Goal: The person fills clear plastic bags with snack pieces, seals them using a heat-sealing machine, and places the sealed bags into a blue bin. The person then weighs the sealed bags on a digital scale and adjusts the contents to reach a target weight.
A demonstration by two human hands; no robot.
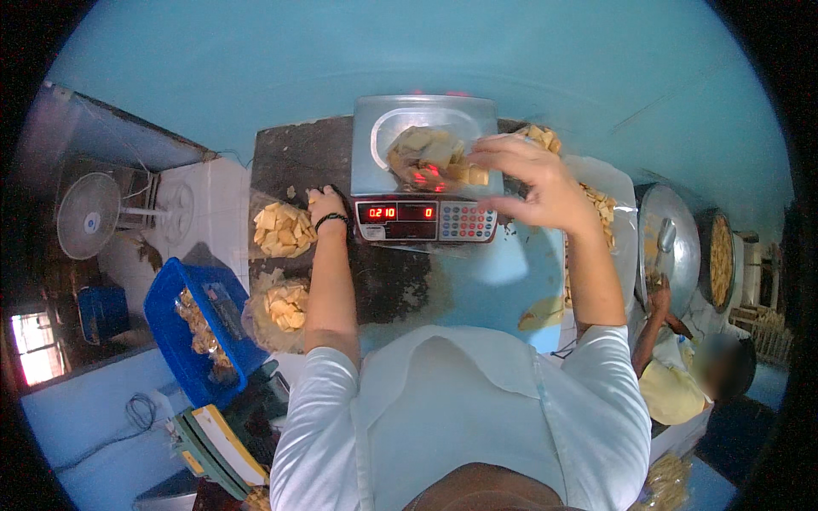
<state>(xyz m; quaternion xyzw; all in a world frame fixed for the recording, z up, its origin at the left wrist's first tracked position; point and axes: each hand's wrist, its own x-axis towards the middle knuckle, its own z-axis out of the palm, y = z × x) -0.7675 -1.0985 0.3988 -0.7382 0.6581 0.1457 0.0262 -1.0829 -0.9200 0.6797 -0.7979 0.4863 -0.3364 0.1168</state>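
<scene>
A digital scale (424, 221) with a steel pan and lit red digits stands before me. On its pan lies a clear plastic bag (422, 153) of yellowish cut pieces, a few of them at its right end. My right hand (537, 175) hovers at that end, fingers and thumb apart, slightly blurred; I see nothing held in it. My left hand (327, 206), a dark band on its wrist, rests on the table at the scale's left side, fingers stretched forward. Left of that forearm are two filled bags, an upper bag (283, 230) and a lower bag (285, 307).
The dark, worn table (298, 162) meets a blue wall. More pieces (599, 213) lie on plastic at right. Beyond, a co-worker (673, 383) reaches to a large metal pan (669, 247). At left are a blue crate (204, 332) holding bags and a white fan (89, 217).
</scene>
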